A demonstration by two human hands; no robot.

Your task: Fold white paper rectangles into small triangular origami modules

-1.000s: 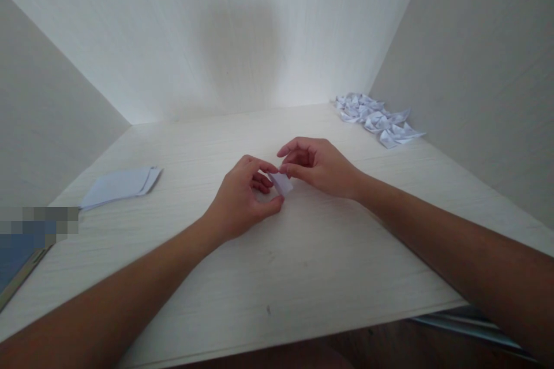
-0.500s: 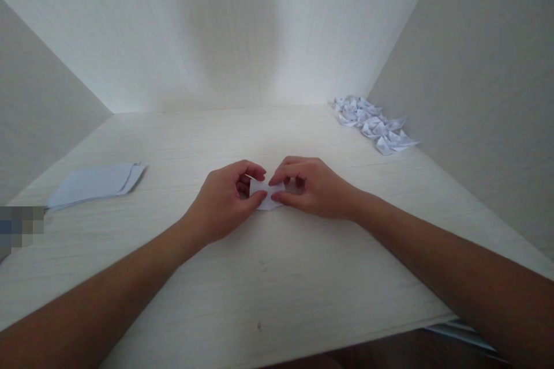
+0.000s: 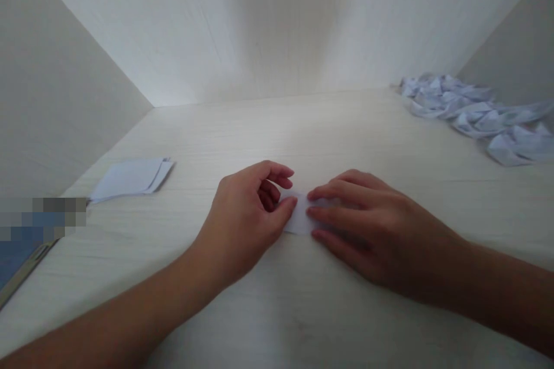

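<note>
A small white piece of paper [image 3: 299,219] lies on the pale wooden table [image 3: 277,127] in the middle of the view, mostly covered by my hands. My left hand [image 3: 249,216] is curled, its thumb tip pressing on the paper's left edge. My right hand [image 3: 372,225] lies flat with fingers stretched out together, pressing down on the paper's right side. Only a narrow strip of the paper shows between the two hands.
A stack of flat white paper sheets [image 3: 132,177] sits at the left of the table. A heap of folded white paper pieces [image 3: 476,112] lies at the far right by the side wall. A blue object [image 3: 17,259] pokes in at the left edge. Walls enclose the table on three sides.
The paper went from being pinched above the table to lying flat on it. My right hand flattened over it; the view moved closer and shifted.
</note>
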